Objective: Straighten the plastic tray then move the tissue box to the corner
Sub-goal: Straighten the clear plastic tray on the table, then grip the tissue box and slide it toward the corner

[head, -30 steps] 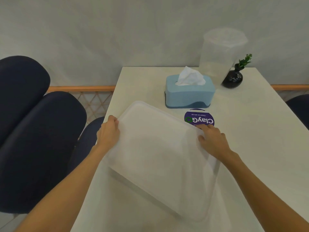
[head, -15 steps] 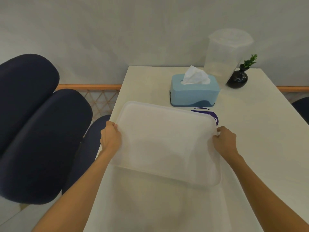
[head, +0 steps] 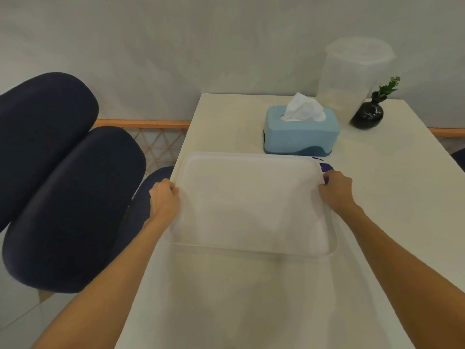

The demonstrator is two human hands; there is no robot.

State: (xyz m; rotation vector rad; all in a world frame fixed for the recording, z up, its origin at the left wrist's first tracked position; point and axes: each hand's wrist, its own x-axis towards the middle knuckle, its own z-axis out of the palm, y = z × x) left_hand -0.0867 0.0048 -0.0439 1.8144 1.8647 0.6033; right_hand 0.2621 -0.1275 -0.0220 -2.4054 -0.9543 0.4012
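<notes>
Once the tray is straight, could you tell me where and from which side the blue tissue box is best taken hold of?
I would grip the tissue box across its two long side walls, coming from above and the near side with the right hand. It lies flat with its long face toward the person, and the tissue sticking out of the top leaves the sides the cleanest surfaces. The clear container behind crowds a rear approach.

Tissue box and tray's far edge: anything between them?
Head view: mostly bare table between the tissue box and the plastic tray. Only a purple sticker peeks out at the tray's far right corner.
</notes>
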